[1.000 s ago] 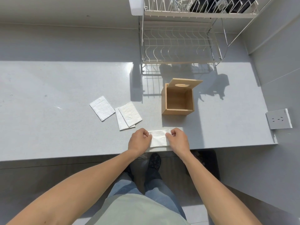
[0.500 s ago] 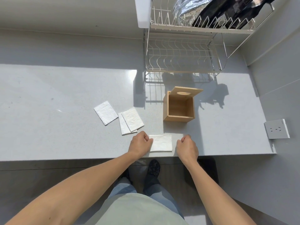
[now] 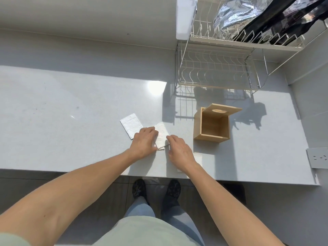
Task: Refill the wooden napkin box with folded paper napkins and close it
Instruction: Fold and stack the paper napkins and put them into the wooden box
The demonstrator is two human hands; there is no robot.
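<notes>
The wooden napkin box stands on the grey counter with its hinged lid raised at the back; its inside looks bare. A small stack of white folded napkins lies left of the box. My left hand covers the stack's left side, thumb at its slightly lifted near corner. My right hand touches the stack's right edge with its fingertips. Another napkin lies further left. A folded napkin sits by the front edge, partly under my right wrist.
A wire dish rack stands behind the box against the wall, with foil and dark bags on its upper tier. A wall socket is on the right wall. The counter's front edge runs just under my forearms.
Both hands have left the napkin folded at the front edge and moved up and left onto the stack beside the box. The camera has tilted upward.
</notes>
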